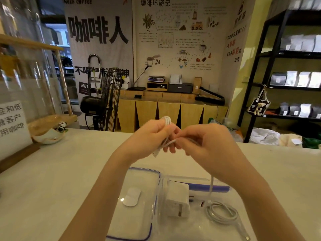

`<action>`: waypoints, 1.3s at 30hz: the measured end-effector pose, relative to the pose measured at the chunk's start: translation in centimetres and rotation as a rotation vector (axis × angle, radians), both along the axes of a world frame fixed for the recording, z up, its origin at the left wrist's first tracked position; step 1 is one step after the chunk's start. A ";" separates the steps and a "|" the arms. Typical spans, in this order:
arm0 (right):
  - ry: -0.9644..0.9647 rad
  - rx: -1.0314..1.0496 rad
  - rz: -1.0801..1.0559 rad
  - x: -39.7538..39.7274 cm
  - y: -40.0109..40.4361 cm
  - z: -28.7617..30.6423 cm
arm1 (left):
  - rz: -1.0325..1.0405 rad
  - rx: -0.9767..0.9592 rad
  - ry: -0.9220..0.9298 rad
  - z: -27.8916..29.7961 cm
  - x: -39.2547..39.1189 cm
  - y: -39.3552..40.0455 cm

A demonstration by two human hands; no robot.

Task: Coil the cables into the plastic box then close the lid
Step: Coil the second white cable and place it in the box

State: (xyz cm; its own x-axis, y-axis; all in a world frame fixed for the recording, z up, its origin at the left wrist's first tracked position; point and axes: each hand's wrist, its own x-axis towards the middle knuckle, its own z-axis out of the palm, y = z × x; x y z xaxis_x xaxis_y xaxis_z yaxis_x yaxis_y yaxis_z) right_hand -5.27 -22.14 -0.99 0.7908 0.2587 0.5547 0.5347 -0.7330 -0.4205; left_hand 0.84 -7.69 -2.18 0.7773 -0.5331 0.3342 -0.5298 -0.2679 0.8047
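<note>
White cables (221,213), clear box (199,223) (blue-trimmed lid (139,206)).

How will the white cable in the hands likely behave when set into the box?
The cable looks thin and floppy, so its loops will probably spring loose once released. It seems light; a coil already lies flat in the box.

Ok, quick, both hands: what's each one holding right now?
Left hand: closed on loops of the white cable, held above the counter.
Right hand: closed, pinching a strand of the same cable.
</note>
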 end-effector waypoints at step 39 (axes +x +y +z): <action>0.470 0.262 0.187 -1.2 -1.3 1.2 | 0.161 -0.149 -0.102 -1.9 2.3 0.0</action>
